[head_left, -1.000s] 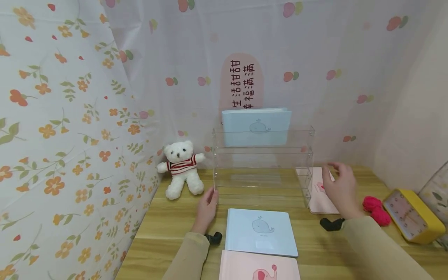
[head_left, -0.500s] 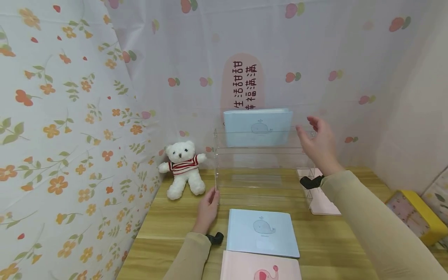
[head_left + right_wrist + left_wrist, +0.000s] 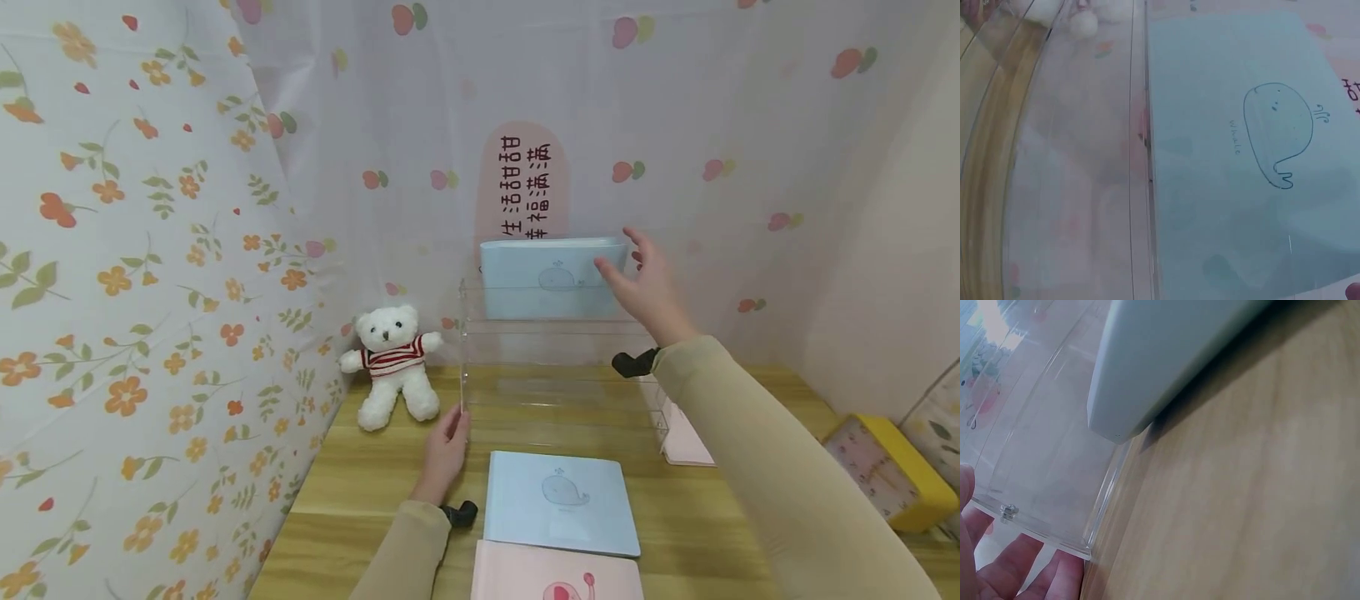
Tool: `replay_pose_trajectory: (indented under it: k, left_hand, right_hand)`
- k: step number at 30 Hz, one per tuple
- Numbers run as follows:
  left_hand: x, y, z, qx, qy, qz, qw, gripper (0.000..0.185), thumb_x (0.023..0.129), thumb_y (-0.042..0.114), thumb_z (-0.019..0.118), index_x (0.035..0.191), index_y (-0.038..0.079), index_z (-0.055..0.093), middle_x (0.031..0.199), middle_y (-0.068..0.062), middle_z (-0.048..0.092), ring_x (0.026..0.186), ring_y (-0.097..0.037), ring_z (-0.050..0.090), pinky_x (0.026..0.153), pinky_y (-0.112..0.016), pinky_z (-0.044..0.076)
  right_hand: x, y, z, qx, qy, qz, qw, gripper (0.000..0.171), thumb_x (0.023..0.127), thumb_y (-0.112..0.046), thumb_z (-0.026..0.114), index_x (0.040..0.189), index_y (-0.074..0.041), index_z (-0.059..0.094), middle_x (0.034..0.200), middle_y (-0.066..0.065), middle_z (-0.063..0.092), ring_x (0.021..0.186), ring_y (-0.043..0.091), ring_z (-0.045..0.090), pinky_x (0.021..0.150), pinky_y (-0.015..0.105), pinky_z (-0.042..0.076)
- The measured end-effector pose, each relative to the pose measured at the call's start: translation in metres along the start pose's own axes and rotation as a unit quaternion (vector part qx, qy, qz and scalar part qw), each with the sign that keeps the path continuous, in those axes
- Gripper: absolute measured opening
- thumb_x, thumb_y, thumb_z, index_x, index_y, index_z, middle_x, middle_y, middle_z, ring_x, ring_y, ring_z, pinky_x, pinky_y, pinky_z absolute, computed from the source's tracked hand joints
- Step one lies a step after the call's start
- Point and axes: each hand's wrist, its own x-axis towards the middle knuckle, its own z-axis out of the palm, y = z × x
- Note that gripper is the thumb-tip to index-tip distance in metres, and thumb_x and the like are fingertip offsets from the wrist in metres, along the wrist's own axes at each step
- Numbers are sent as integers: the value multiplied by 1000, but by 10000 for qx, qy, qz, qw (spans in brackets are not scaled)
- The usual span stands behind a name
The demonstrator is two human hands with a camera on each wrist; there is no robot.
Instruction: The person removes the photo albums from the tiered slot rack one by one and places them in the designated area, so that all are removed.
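A clear acrylic tiered rack (image 3: 562, 367) stands at the back of the wooden table (image 3: 360, 492). A pale blue book with a whale drawing (image 3: 543, 279) stands upright on its top tier and fills the right wrist view (image 3: 1241, 156) behind the clear front. My right hand (image 3: 643, 283) is raised at this book's right edge, fingers spread, thumb in front of the cover; no firm grip shows. My left hand (image 3: 446, 450) rests with straight fingers (image 3: 1022, 575) against the rack's lower left corner (image 3: 1054, 487). A second blue whale book (image 3: 558, 502) lies flat just right of that hand.
A pink elephant book (image 3: 555, 575) lies at the table's near edge. Another pink book (image 3: 686, 437) lies by the rack's right side. A white teddy bear (image 3: 390, 362) sits left of the rack against the floral curtain. A yellow tin (image 3: 885, 471) sits far right.
My right hand rose from the table near the pink book on the right up to the blue book on the top tier. The left hand has stayed on the rack's corner.
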Motion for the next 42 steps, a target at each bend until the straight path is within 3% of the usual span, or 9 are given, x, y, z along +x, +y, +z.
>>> replay_pose_trajectory:
  k: [9,16,19,22,26,29,32,33,42]
  left_hand:
    - [1,-2,-1,232,181,539,9981,49,113,40,62,147,5,70,132,-19,80,118,-30,77,100,-49,64]
    - [0,0,-1,159,41,155,9997,48,113,38,63,151,8,67,137,-15,78,126,-33,74,108,-51,61]
    - [1,-1,-1,151,53,235,9996,47,113,37,64,149,8,68,136,-16,79,125,-33,75,106,-52,61]
    - [2,-7,-1,175,139,558,9982,48,112,41,64,147,8,71,130,-17,80,117,-30,77,98,-48,64]
    - [11,-31,2,213,196,905,9955,50,112,47,63,147,12,72,127,-14,82,109,-20,78,87,-37,65]
    - [10,-29,3,150,183,855,9961,50,112,47,63,147,13,71,129,-14,81,111,-21,78,89,-39,66]
    - [5,-16,2,201,206,734,9969,52,112,47,62,147,8,71,128,-18,81,112,-27,78,92,-46,66]
    - [1,-9,2,190,183,639,9976,53,112,48,62,147,8,70,129,-19,81,114,-30,78,95,-49,65]
    - [1,-3,0,132,-6,82,9999,49,114,41,62,152,10,67,139,-14,78,129,-33,73,112,-55,58]
  right_hand:
    - [18,-17,19,226,267,149,9993,76,106,-42,72,171,-18,39,174,21,42,160,44,41,133,63,34]
    - [24,-24,29,463,486,338,9972,57,106,-32,75,158,-17,57,169,16,50,159,36,43,133,57,36]
    - [24,-22,30,551,542,362,9963,51,105,-29,76,152,-14,62,167,15,53,158,35,45,132,57,38]
    - [24,-21,31,576,504,439,9961,49,106,-28,76,151,-14,64,169,14,52,158,35,45,132,57,39]
    - [25,-22,31,533,395,638,9958,45,107,-28,74,148,-12,65,167,15,54,154,35,48,130,57,42]
    - [27,-23,31,498,342,820,9948,40,108,-26,73,144,-10,66,164,16,55,151,36,50,128,57,44]
    - [28,-25,33,539,405,869,9939,37,108,-24,73,140,-8,66,162,17,57,149,34,51,127,55,45]
    - [29,-26,35,547,442,857,9938,36,108,-23,73,139,-7,66,161,17,58,149,34,51,127,54,44]
    - [21,-31,44,789,1053,458,9902,29,107,-18,74,130,-2,66,150,18,62,141,31,54,120,48,46]
